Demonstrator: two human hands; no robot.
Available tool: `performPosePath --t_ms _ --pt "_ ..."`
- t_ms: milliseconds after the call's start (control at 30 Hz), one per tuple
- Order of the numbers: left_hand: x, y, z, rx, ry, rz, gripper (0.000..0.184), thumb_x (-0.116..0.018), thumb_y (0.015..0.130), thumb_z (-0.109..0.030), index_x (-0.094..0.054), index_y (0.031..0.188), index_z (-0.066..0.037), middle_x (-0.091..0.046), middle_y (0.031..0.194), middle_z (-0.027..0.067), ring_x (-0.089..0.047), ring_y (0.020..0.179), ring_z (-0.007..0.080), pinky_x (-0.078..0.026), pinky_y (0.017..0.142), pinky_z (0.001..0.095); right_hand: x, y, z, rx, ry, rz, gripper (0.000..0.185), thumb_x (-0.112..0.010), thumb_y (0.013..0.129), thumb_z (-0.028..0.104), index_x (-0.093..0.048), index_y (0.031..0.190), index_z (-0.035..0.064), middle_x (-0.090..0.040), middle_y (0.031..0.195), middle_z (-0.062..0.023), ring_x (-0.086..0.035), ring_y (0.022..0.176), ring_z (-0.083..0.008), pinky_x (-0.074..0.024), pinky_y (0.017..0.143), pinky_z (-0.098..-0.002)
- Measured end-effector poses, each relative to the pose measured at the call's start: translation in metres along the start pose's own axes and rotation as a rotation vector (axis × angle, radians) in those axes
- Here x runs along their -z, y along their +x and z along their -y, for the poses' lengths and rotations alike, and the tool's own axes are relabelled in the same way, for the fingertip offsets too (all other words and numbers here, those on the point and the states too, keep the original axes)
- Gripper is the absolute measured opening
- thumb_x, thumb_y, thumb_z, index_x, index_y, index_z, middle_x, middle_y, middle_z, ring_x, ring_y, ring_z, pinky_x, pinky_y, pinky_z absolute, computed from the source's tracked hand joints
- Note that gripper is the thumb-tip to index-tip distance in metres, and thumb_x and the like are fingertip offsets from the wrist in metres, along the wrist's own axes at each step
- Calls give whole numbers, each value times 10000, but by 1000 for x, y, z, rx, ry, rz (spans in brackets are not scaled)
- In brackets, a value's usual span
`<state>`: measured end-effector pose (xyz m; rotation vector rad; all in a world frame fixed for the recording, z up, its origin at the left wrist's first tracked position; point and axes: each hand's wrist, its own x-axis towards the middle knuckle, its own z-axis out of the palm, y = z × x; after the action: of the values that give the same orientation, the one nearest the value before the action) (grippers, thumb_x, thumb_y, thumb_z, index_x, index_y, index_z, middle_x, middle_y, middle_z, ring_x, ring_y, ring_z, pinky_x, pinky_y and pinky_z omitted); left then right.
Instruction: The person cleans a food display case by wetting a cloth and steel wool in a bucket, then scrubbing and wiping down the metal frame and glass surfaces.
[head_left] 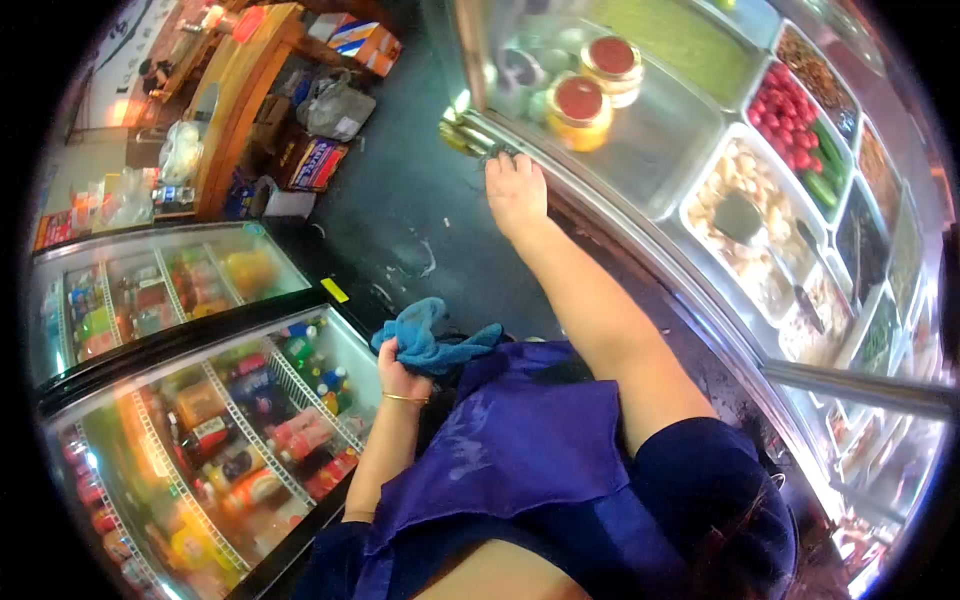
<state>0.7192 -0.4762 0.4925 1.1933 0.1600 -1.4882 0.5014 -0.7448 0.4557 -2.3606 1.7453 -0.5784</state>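
Note:
My left hand [402, 378] is closed round a bunched blue cloth [432, 338], in front of the purple apron [540, 420]. A thin bangle sits on that wrist. My right arm stretches forward, and my right hand [518, 192] is at the end of the display case's metal edge [580, 180]. Its fingers are bent together over a small, dark, rough-looking thing [492, 158], mostly hidden under the fingertips. Just right of this hand, inside the case, stand two jars with red lids, the nearer jar [578, 122] holding something yellow.
Metal trays of food line the case, among them pale pieces [735, 175] and red items [785, 115]. A glass-door drinks fridge [240, 420] stands at left. Beyond the dark floor [420, 220] are a wooden counter [235, 110] and boxes [365, 45].

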Motion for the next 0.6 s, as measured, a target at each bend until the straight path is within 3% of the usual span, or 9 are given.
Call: performPosePath --t_ms 67,133,300,367,433,467,500,567,600 --pt "-2 -1 -19 -49 -3 -116 527 -477 860 -336 -561 1306 -68 -635 1256 120 -593 1161 313 -422 1065 509 -11 22 17 9 17 -6 141 -526 872 144 -613 967 87 -614 1031 -72 -556 1008 -265 -455 865 -389" --pt "-2 10 -37 -81 21 -167 524 -484 855 -319 -561 1301 -54 -634 1255 123 -596 1154 315 -426 1064 496 -15 39 28 -1 19 44 190 -525 875 150 -605 1030 76 -618 1179 -94 -560 1062 -280 -462 902 -404" --pt "2 111 -86 121 178 -131 460 -525 839 -309 -609 1215 -58 -659 1208 107 -626 1088 308 -466 1010 480 -32 50 40 -104 44 -7 241 -511 888 137 -587 1107 72 -626 1248 -123 -560 1118 -307 -460 942 -416" --pt "-37 138 -119 256 245 0 407 -543 855 -289 -610 1187 -62 -661 1142 113 -629 1055 287 -495 959 446 -16 45 43 -195 53 50 279 -519 883 153 -587 1148 98 -638 1184 -130 -573 1094 -323 -462 940 -414" --pt "-71 165 -151 218 310 113 371 -547 861 -272 -609 1160 -62 -660 1115 115 -628 1046 283 -499 947 450 3 43 45 -330 36 164 291 -527 879 167 -587 1159 112 -642 1146 -128 -577 1082 -330 -460 941 -418" --pt "-63 198 -163 160 349 153 341 -533 867 -254 -647 1128 -64 -684 1127 94 -651 1020 266 -500 957 419 2 34 41 -288 -16 64 186 -518 857 121 -568 1035 101 -659 1032 -95 -590 1043 -302 -462 896 -425" --pt "-91 200 -177 152 386 81 317 -537 869 -250 -643 1103 -65 -684 1097 90 -649 1007 272 -500 948 426 5 22 32 -296 27 80 339 -602 814 113 -599 1151 139 -645 1096 -131 -581 1071 -343 -477 922 -439" --pt "-94 245 -197 136 342 339 316 -530 876 -254 -630 1106 -60 -671 1098 93 -637 1026 274 -491 954 440 17 -6 23 -357 -32 21 369 -622 788 94 -603 1153 148 -650 1079 -132 -584 1065 -348 -485 908 -446" --pt "-116 244 -198 87 352 296 276 -534 879 -236 -630 1071 -63 -661 1080 95 -636 1013 270 -498 941 436 26 -22 18 -387 -84 -9 294 -590 831 141 -601 1125 136 -652 1066 -136 -592 1054 -348 -487 904 -447"
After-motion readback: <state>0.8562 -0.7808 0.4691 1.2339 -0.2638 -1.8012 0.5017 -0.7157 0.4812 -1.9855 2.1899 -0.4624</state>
